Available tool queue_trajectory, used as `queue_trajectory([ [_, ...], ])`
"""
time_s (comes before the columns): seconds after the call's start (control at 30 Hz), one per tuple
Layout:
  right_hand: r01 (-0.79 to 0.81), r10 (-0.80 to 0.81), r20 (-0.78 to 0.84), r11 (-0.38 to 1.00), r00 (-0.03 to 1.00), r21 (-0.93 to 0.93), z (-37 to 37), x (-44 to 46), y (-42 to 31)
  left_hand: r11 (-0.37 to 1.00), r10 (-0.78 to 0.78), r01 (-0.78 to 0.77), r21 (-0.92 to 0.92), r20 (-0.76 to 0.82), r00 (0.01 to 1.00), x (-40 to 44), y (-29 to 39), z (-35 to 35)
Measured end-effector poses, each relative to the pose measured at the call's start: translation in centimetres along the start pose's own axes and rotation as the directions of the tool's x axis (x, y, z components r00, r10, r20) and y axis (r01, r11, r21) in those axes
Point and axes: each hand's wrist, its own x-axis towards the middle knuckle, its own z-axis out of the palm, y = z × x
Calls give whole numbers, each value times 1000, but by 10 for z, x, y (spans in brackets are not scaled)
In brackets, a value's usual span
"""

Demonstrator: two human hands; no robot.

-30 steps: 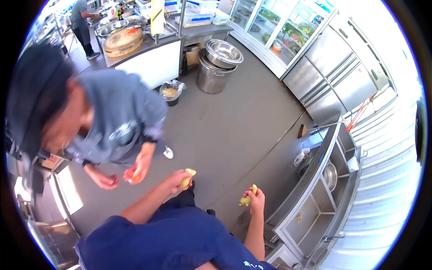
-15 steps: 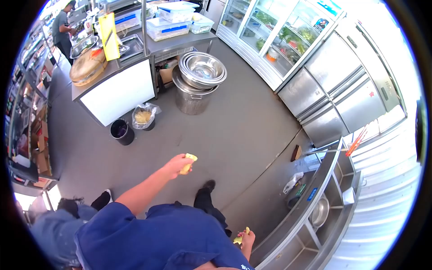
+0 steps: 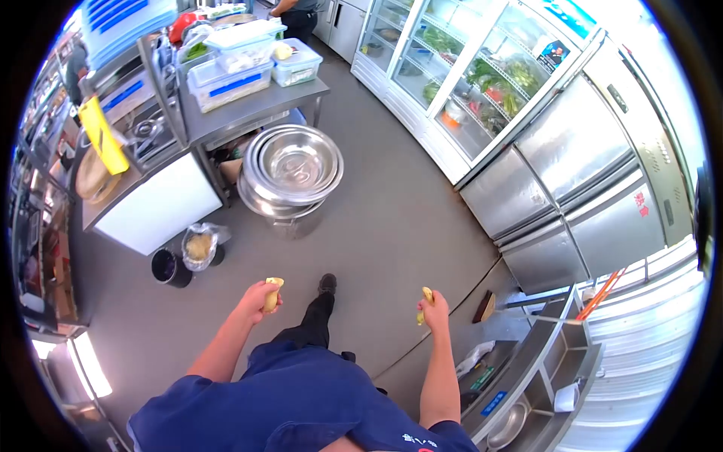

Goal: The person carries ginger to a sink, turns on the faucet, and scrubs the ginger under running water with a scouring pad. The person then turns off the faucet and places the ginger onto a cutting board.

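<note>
My left hand (image 3: 260,303), held out over the floor, is closed around a pale yellow piece (image 3: 273,292); its kind is too small to make out. To the right, my right hand (image 3: 435,311) grips another yellow piece (image 3: 428,294), which sticks out above and below the fingers. Both hands are in the air, well apart, with my shoe (image 3: 327,284) on the floor between them.
Ahead stands a stack of steel bowls (image 3: 300,164) on a large pot. Two bins (image 3: 171,269) sit beside the steel worktable (image 3: 241,113). Glass-door fridges and a steel refrigerator (image 3: 557,166) line the right. A metal sink unit (image 3: 542,369) is close on my right.
I have moved forward, so the bowls and bins are nearer. My right hand has risen and come forward from beside the sink unit. Both hands keep their yellow pieces.
</note>
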Motion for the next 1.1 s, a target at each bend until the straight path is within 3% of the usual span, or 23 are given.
queue_trajectory([
  [0.07,-1,1,13,1000,1000,10,3,72,-11,1000,-2,2,-15,15,1000,51,34,24],
  [0.13,-21,38,39,929,999,-369,1,131,8,1000,-5,6,-18,31,1000,109,70,52],
  [0.2,-217,223,22,964,975,-151,-2,172,48,1000,6,-6,3,76,997,166,125,87],
  [0.27,-187,210,32,920,977,-345,-14,191,83,1000,-4,2,16,104,995,206,165,126],
  [0.33,-335,359,47,903,932,-269,-15,209,157,995,57,-66,68,131,990,241,229,181],
  [0.4,-632,626,90,769,775,93,-18,201,130,994,67,-79,77,148,987,279,278,227],
  [0.47,-609,602,171,793,780,-13,-26,201,108,993,67,-83,80,184,981,321,320,269],
  [0.5,-538,534,183,842,826,-28,-36,198,57,992,74,-90,89,177,981,339,340,289],
  [0.57,-458,457,200,888,867,-44,-45,252,12,993,83,-97,73,171,982,395,370,317],
  [0.63,-81,125,272,982,954,-170,-65,327,8,993,91,-101,56,154,984,444,399,343],
  [0.67,118,-44,327,971,944,-210,-76,365,6,994,98,-103,40,119,988,470,414,354],
  [0.7,311,-201,391,920,898,-240,-96,396,5,995,98,-100,18,81,992,486,426,366],
  [0.77,548,-454,422,826,785,-131,-123,512,46,993,109,-107,-49,36,993,528,459,392],
  [0.8,266,-222,342,960,913,-87,-117,576,48,990,96,-95,-103,3,995,534,477,402],
  [0.83,-31,27,236,999,971,12,-111,640,47,985,115,-117,-129,-23,993,542,492,414],
  [0.87,-602,592,117,793,797,91,-96,729,1,976,134,-143,-164,-63,989,553,513,424],
  [0.93,-268,286,135,954,949,-138,-83,864,-105,974,176,-178,-144,-26,984,574,546,440],
  [1.0,-73,74,190,997,979,-12,-51,1005,-155,961,199,-213,-174,-97,975,601,581,454],
  [1.1,35,-32,272,999,962,-7,3,1116,-313,945,200,-232,-228,-155,967,659,621,456],
])
